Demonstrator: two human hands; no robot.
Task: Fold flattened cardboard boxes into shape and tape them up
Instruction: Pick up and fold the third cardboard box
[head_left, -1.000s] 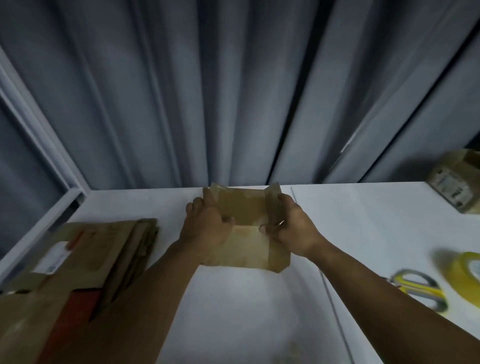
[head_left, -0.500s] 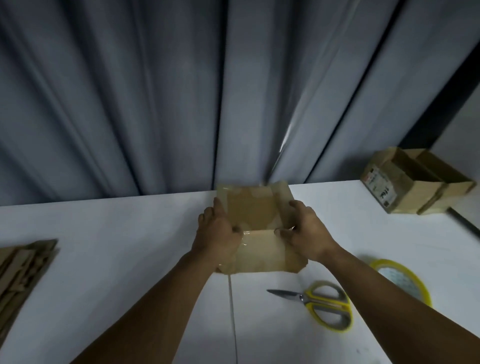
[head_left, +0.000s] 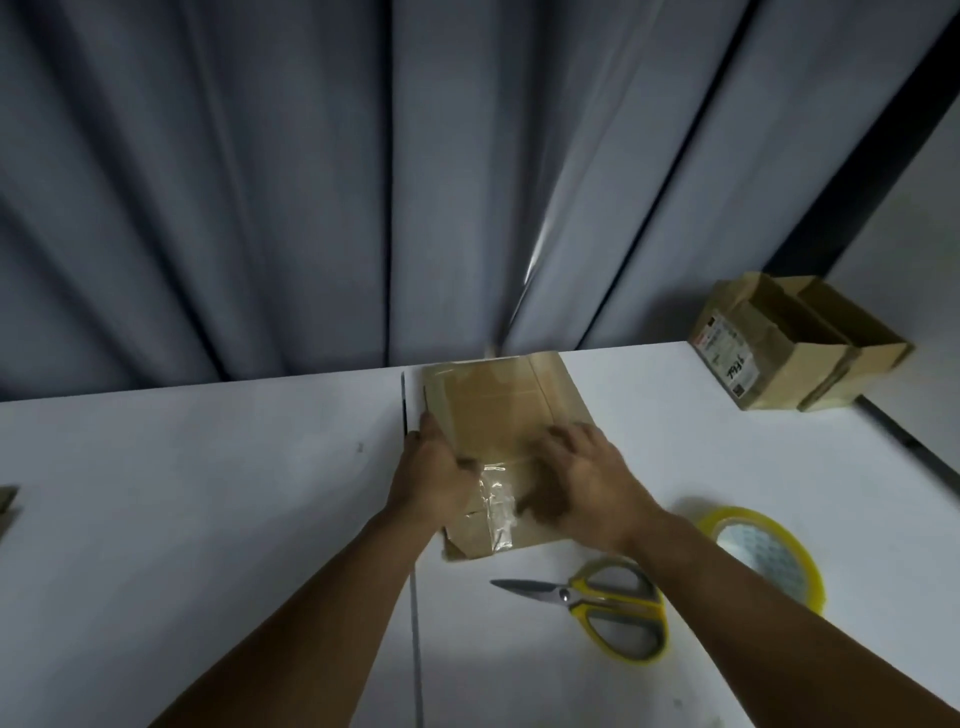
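Note:
A small brown cardboard box lies on the white table near its far edge. A strip of clear tape runs over its near end. My left hand grips the box's left side, thumb on top and fingers along the edge. My right hand rests on the top of the box's right part with its fingers spread, pressing down.
Yellow-handled scissors lie just in front of the box, and a roll of clear tape lies to their right. Two folded boxes stand at the far right corner. Flat cardboard shows at the left edge. A grey curtain hangs behind.
The view has swung right, away from the flat cardboard pile. The box now lies flatter on the table, and my right hand has shifted from its side onto its top.

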